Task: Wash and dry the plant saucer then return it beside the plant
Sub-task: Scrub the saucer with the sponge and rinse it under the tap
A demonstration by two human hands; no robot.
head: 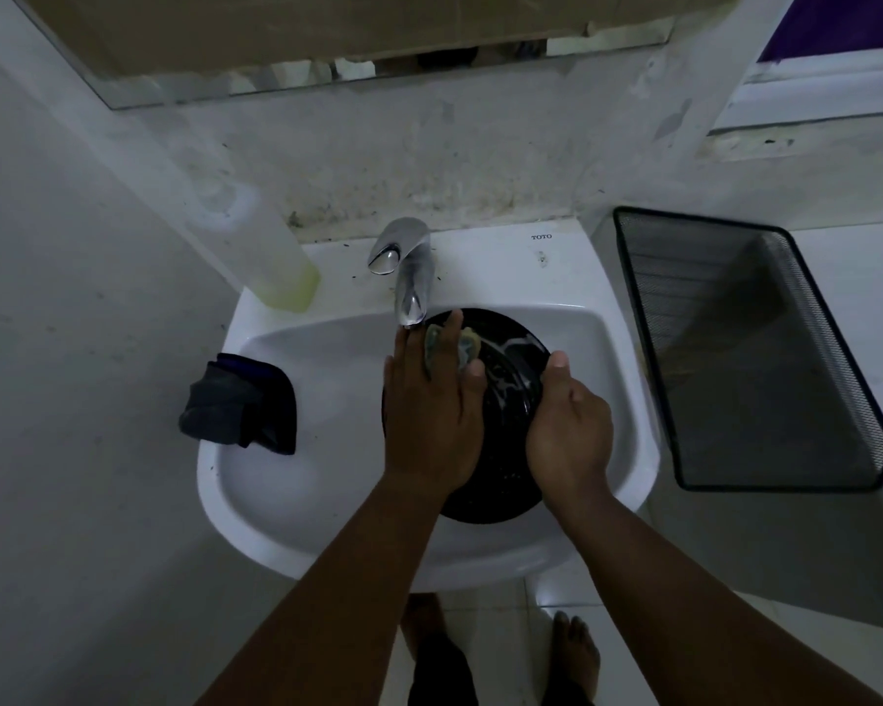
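Saucer scrub in sink, both hands on it.
Black saucer (511,379) sits in the sink (297,379) basin, at 6 o'clock from the faucet (409,277). Left hand (432,400) presses a sponge (462,349) flat on it, fingers fairly straight; right hand (569,425) grips the 3 o'clock rim, thumb on top. Dark cloth (240,405) on the 9 o'clock rim of the sink.

One saucer (500,481), perhaps one sponge (467,349).
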